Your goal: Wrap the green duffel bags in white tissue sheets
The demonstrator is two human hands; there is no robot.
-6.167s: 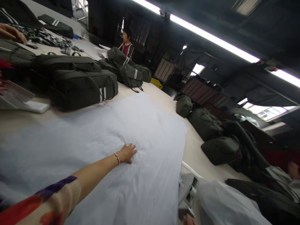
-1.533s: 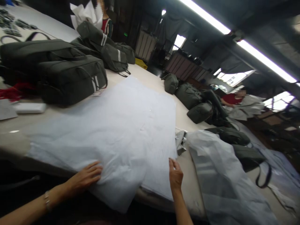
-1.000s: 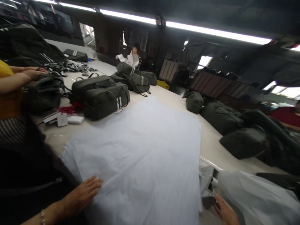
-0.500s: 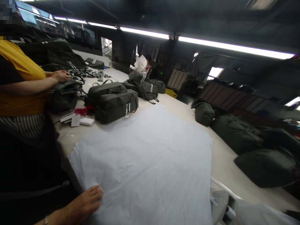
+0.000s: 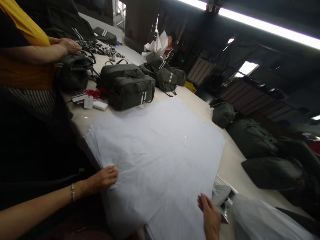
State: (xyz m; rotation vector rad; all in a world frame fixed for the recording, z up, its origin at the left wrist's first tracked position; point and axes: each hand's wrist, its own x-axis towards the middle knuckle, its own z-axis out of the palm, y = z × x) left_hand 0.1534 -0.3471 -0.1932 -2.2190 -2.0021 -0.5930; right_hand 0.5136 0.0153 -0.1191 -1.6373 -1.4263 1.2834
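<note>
Large white paper sheets (image 5: 160, 143) lie across the table, their near part hanging past its edge. My left hand (image 5: 103, 179), with a bracelet at the wrist, is at the left edge of the sheets, fingers closed together on the paper. Over the right part of the sheets is my right hand (image 5: 209, 211), its fingers apart and nothing seen in them. Just right of it are a silvery packet (image 5: 223, 200) and a translucent plastic sheet (image 5: 262, 216).
Dark green bags (image 5: 132, 86) stand beyond the paper, near white tags (image 5: 88, 102) with red strings. More dark bags (image 5: 252, 138) line the right side. A person in yellow (image 5: 27, 60) stands at the left, and another person (image 5: 169, 50) is farther back.
The view has shifted, and my right hand has come into sight at the lower right. The near end of the paper now shows hanging down. My left hand remains at the paper's left edge.
</note>
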